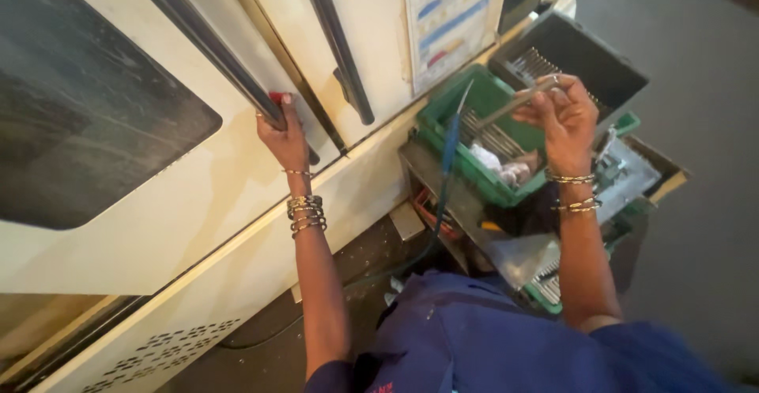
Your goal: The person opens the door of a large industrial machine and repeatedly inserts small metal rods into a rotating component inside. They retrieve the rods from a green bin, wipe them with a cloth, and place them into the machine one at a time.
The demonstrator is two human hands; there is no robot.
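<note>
**A:** Two hands busy here. Left hand (286, 134) has its fingers wrapped tight around the dark door handle (207, 43) on the cream machine door (158, 195).

**B:** Yep, and the right hand (565, 116) pinches a thin metal rod (515, 102), held up just above the green crate (443, 128) of similar rods.

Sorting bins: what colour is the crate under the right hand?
Green crate, head view.
</note>
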